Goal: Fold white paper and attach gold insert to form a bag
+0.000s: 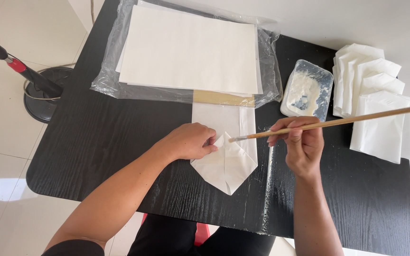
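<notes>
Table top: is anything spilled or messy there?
Yes. A pale streak of dried paste runs down the black table beside the folded paper, just under the right hand holding the brush. The paste tub is smeared too.
</notes>
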